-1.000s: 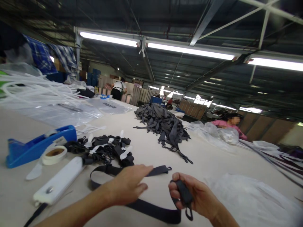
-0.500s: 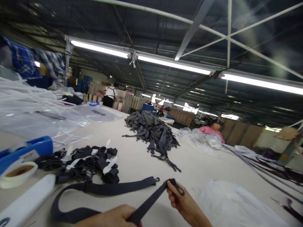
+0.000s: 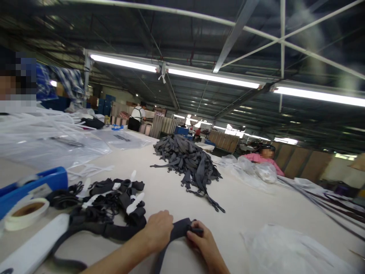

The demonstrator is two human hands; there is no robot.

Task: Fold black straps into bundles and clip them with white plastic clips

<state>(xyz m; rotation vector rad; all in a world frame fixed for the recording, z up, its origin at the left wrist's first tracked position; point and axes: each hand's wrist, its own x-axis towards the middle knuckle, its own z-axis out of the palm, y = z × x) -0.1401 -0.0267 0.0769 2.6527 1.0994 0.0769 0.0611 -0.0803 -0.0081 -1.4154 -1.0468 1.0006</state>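
left hand (image 3: pixel 157 229): fingers clamped on the strap (image 3: pixel 178 231)
right hand (image 3: pixel 201 240): fingers pinching the strap's end
beyond the fingers: strap pile (image 3: pixel 188 160) on the counter (image 3: pixel 251 205)

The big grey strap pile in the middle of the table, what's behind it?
Behind the strap pile the table ends at a blue bin and wooden panels; the pile hides the table's far edge.
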